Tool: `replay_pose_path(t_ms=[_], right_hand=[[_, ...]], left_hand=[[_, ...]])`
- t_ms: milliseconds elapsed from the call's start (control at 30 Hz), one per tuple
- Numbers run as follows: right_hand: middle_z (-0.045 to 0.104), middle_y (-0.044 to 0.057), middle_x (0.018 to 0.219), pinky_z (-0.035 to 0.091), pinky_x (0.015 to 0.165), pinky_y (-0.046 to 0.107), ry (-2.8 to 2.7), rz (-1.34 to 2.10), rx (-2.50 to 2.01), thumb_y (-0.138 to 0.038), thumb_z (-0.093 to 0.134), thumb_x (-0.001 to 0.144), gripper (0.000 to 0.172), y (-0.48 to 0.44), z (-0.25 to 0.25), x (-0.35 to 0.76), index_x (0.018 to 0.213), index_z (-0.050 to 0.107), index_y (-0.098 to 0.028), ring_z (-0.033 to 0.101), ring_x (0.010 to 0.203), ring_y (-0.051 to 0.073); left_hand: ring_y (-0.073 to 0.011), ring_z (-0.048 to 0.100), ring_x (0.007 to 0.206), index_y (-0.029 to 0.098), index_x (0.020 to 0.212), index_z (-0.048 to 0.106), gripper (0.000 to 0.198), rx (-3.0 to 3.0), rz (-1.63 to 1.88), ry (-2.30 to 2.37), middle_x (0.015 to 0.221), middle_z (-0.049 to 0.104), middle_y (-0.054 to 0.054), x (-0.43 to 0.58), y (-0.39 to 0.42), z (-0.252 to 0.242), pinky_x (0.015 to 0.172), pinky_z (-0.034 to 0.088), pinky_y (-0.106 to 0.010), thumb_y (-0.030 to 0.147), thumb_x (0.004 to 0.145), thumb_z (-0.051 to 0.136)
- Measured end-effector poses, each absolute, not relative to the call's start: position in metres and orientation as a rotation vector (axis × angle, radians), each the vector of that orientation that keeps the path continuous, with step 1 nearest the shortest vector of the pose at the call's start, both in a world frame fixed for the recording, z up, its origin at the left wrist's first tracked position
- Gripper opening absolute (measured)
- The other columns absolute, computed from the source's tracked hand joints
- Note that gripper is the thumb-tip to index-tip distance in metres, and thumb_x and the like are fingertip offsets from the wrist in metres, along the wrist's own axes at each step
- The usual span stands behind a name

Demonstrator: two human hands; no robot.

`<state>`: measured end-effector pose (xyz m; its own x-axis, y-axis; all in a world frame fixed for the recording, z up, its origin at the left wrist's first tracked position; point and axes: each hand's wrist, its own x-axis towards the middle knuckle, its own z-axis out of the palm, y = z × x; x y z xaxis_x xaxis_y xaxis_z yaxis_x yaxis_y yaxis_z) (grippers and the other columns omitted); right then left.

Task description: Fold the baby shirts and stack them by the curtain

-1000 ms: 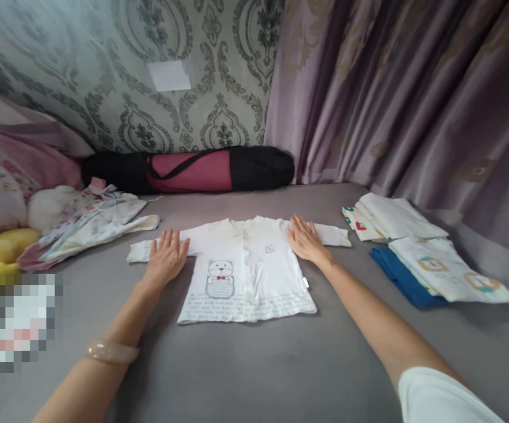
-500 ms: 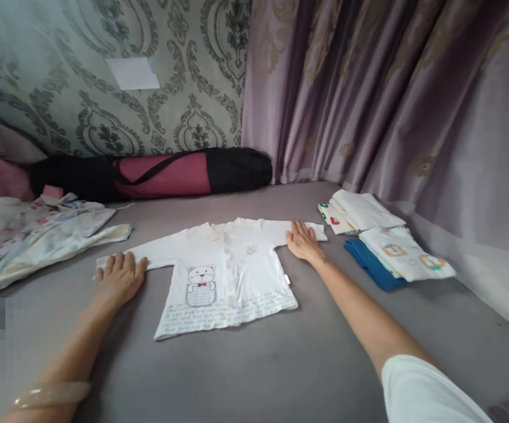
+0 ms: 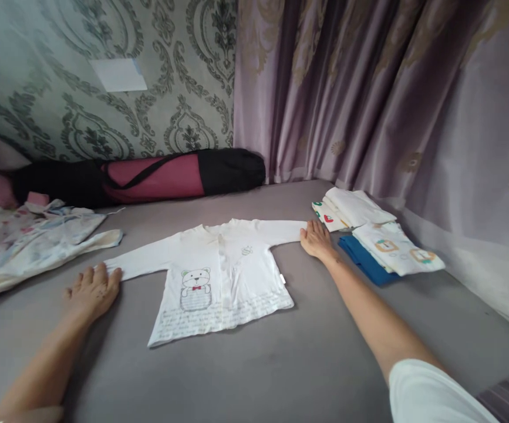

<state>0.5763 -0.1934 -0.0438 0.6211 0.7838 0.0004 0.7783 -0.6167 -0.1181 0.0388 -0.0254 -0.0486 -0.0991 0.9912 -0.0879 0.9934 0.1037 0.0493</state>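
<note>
A small white long-sleeved shirt lies spread flat on the grey bed sheet, its sleeves stretched out to both sides. It has a bear print on the front and rows of lettering along the hem. My left hand rests flat, fingers apart, at the cuff of the left-side sleeve. At the far end of the other sleeve, my right hand lies flat over the cuff, which it partly hides. Neither hand grips the fabric.
Folded clothes, white printed ones and a blue piece, lie to the right by the purple curtain. Loose patterned clothes lie at left. A long black and maroon bag lies along the wall.
Both hands have slid outward along the sleeves toward the cuffs, the left one also a little nearer to me. The view has shifted slightly to the right.
</note>
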Motion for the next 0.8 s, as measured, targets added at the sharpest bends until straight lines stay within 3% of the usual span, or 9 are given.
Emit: replay_pose_path(t_ms=[200,333,467,567,667,800], right_hand=[[0.029,0.017,0.155,0.017,0.116,0.044,-1.338,0.053,-2.718,-0.035,0.024,0.098,0.06,-0.194,-0.039,0.575,0.148,0.028,-0.003,0.022,0.143,0.028],[0.047,0.021,0.141,0.03,0.109,0.038,-1.232,0.129,-2.653,-0.034,0.023,0.099,0.055,-0.197,-0.027,0.584,0.139,0.044,-0.003,0.041,0.133,0.027],[0.052,0.026,0.132,0.039,0.1,0.041,-1.029,0.084,-2.684,-0.033,0.037,0.094,0.049,-0.197,-0.021,0.589,0.125,0.056,-0.001,0.047,0.126,0.033],[0.056,0.024,0.126,0.045,0.093,0.036,-0.844,0.167,-2.572,-0.027,0.06,0.079,0.04,-0.191,-0.019,0.592,0.112,0.065,-0.006,0.05,0.122,0.033],[0.067,0.02,0.104,0.05,0.081,0.032,-0.69,0.302,-2.393,-0.015,0.068,0.064,0.031,-0.183,-0.017,0.597,0.094,0.07,-0.008,0.06,0.107,0.031],[0.067,0.008,0.073,0.052,0.06,0.026,-0.633,0.325,-2.263,-0.013,0.065,0.062,0.029,-0.178,-0.015,0.6,0.091,0.067,-0.011,0.066,0.075,0.023]], left_hand=[[-0.0316,0.026,0.143,0.014,0.146,0.031,0.068,2.027,-0.097,2.255,0.158,0.022,-0.015,0.04,-0.019,-0.045,0.11,0.024,-0.056,0.052,0.094,0.01],[-0.0342,0.036,0.138,0.012,0.13,0.049,0.057,2.062,-0.124,2.263,0.149,0.04,-0.021,0.046,-0.025,-0.025,0.104,0.031,-0.061,0.047,0.095,0.021],[-0.037,0.036,0.136,0.005,0.128,0.05,0.056,2.329,0.196,2.159,0.144,0.042,-0.027,0.069,-0.041,-0.011,0.104,0.031,-0.06,0.044,0.093,0.031],[-0.0336,0.045,0.13,0.005,0.129,0.049,0.053,2.554,0.54,1.826,0.137,0.05,-0.025,0.112,-0.05,-0.013,0.105,0.036,-0.052,0.039,0.091,0.036],[-0.0287,0.048,0.129,0.008,0.128,0.05,0.046,2.674,0.69,1.393,0.135,0.054,-0.021,0.175,-0.054,-0.02,0.107,0.039,-0.044,0.031,0.09,0.04],[-0.0279,0.042,0.135,0.012,0.134,0.047,0.045,2.653,0.575,1.126,0.142,0.049,-0.018,0.262,-0.063,-0.024,0.111,0.035,-0.046,0.025,0.091,0.043]])
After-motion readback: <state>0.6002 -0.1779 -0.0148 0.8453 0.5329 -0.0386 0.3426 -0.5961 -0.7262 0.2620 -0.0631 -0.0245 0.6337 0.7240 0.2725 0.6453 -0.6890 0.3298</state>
